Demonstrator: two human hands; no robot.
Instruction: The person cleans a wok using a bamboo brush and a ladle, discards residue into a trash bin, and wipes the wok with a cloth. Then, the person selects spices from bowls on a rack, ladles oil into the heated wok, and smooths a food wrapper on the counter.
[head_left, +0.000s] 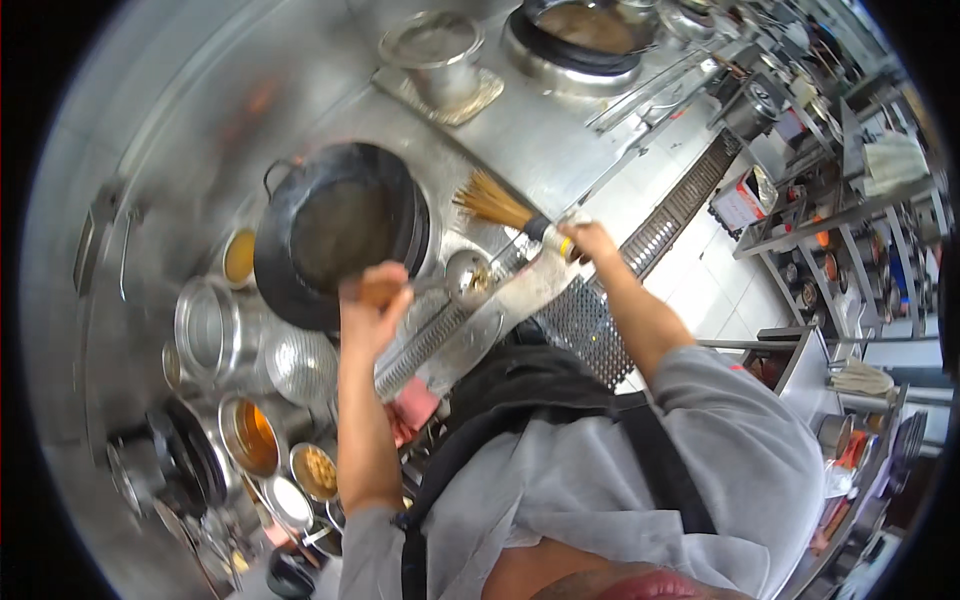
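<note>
My right hand (590,241) is closed round the handle of a bamboo wok brush (498,203), its bristles pointing left above the steel counter. My left hand (374,318), smeared by motion, is closed round the brown handle of a ladle (464,280). The ladle's bowl lies to the right of this hand, over the counter's front edge. Just beyond my left hand stands a black wok (278,245) with a looped handle, holding a thin layer of murky liquid (343,232).
A steel pot (433,62) stands on the counter behind, and another wok (590,28) sits farther right. Left of my left arm are a domed strainer (301,364), a pot of orange liquid (252,434) and several bowls. Shelving (845,235) lines the right.
</note>
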